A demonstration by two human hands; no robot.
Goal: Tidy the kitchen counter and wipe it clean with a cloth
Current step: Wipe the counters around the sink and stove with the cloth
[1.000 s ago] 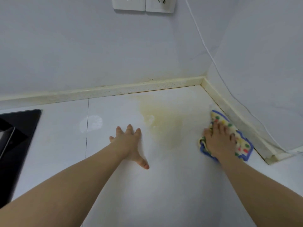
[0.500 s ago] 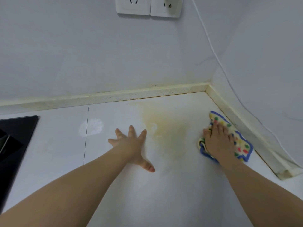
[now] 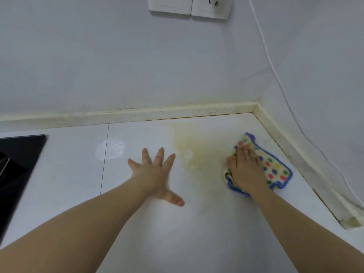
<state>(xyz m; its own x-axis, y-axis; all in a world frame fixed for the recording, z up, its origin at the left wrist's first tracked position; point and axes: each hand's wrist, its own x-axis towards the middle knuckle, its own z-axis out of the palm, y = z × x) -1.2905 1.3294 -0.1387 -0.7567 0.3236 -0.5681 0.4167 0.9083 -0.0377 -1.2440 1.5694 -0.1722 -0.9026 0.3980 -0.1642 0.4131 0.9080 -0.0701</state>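
A cream cloth (image 3: 274, 166) with coloured dots and a blue border lies on the white counter (image 3: 197, 223) near the right back corner. My right hand (image 3: 246, 168) presses flat on its left part, fingers pointing toward the back wall. A yellowish stain (image 3: 195, 148) spreads on the counter just left of the cloth. My left hand (image 3: 155, 174) rests flat on the counter left of the stain, fingers spread, holding nothing.
A black cooktop (image 3: 17, 160) sits at the left edge. A whitish round mark (image 3: 110, 149) lies on the counter seam. A cream upstand (image 3: 137, 114) runs along both walls. Two sockets (image 3: 189, 5) sit above, with a white cable (image 3: 275, 75) running down the right wall.
My right hand has pushed the cloth slightly left toward the stain. My left hand has spread its fingers wider. The view has tilted down a little.
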